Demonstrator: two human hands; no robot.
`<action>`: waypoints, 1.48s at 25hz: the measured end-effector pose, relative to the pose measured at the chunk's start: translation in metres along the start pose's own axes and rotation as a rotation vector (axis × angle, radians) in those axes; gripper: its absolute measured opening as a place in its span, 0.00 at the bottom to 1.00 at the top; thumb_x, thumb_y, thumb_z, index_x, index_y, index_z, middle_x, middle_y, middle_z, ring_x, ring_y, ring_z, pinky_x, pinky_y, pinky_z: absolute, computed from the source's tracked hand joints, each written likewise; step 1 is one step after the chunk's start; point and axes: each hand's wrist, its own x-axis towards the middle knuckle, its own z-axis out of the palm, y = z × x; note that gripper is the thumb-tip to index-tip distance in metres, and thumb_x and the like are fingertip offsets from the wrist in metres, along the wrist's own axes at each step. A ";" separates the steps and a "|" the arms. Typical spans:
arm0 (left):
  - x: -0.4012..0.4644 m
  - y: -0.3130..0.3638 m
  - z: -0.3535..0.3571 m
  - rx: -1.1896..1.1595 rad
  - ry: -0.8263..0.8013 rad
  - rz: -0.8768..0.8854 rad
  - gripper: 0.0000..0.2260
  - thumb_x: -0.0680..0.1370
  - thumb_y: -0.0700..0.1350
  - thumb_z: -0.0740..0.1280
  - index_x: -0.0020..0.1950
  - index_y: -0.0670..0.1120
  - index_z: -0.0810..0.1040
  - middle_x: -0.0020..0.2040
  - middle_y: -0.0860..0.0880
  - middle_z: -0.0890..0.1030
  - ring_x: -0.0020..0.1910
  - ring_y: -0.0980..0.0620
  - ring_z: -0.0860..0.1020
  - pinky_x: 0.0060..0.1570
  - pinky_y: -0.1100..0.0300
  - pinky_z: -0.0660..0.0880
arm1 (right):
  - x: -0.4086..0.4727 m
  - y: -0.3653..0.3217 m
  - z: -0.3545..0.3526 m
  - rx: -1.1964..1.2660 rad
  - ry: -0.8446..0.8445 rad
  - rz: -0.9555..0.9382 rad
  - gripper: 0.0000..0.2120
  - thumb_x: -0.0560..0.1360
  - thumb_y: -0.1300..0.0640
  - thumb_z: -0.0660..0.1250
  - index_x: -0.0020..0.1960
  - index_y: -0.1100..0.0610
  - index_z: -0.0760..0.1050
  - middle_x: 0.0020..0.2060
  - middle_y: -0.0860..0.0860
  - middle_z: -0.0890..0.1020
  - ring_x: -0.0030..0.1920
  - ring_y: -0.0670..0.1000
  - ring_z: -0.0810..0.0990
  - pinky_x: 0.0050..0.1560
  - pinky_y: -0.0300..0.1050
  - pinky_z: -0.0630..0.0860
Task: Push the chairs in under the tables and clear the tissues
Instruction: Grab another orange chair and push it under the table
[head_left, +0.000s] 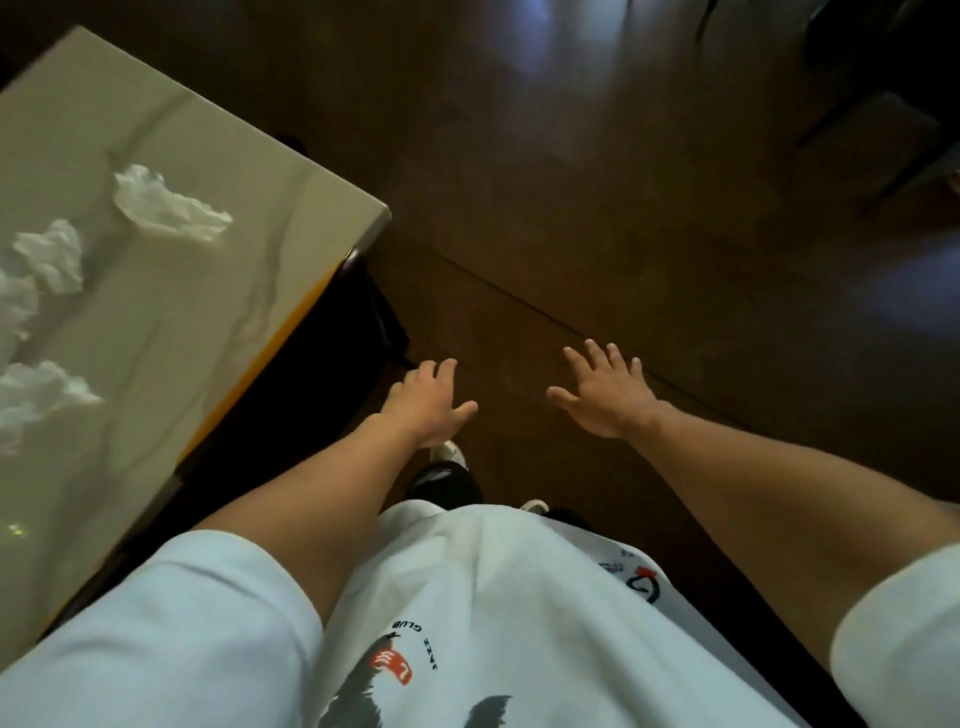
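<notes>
A pale marble-look table (291, 197) fills the left side. Several crumpled white tissues lie on it: one (166, 205) near the far corner, another (54, 252) to its left, a third (36, 395) closer to me. A dark chair (322, 364) sits tucked under the table's right edge. My left hand (428, 405) hangs over the floor just right of that chair, fingers apart, holding nothing. My right hand (605, 395) is spread open over the floor further right, also holding nothing.
Dark brown floor (571, 208) stretches ahead and to the right, with bluish light reflections. Dark furniture legs (883, 104), probably another chair or table, stand at the top right. My white shirt and shoes (452, 457) show below.
</notes>
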 end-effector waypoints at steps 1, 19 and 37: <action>0.017 0.003 -0.008 0.001 -0.016 0.014 0.37 0.81 0.64 0.61 0.83 0.47 0.51 0.81 0.41 0.59 0.78 0.40 0.60 0.74 0.43 0.64 | 0.013 0.000 -0.009 0.014 -0.004 0.024 0.38 0.81 0.31 0.51 0.83 0.45 0.43 0.83 0.52 0.42 0.81 0.60 0.38 0.79 0.66 0.40; 0.330 -0.041 -0.219 -0.086 0.023 -0.030 0.43 0.77 0.74 0.49 0.83 0.52 0.41 0.84 0.42 0.43 0.82 0.40 0.41 0.78 0.37 0.43 | 0.293 -0.090 -0.268 -0.232 0.093 -0.098 0.37 0.79 0.27 0.46 0.82 0.40 0.39 0.82 0.52 0.38 0.80 0.59 0.33 0.77 0.68 0.35; 0.536 -0.110 -0.433 -0.374 0.073 -0.700 0.41 0.77 0.75 0.40 0.83 0.53 0.42 0.84 0.42 0.45 0.82 0.40 0.44 0.78 0.37 0.44 | 0.642 -0.222 -0.536 -0.590 -0.025 -0.637 0.38 0.79 0.27 0.41 0.83 0.43 0.41 0.83 0.54 0.39 0.81 0.62 0.35 0.77 0.69 0.37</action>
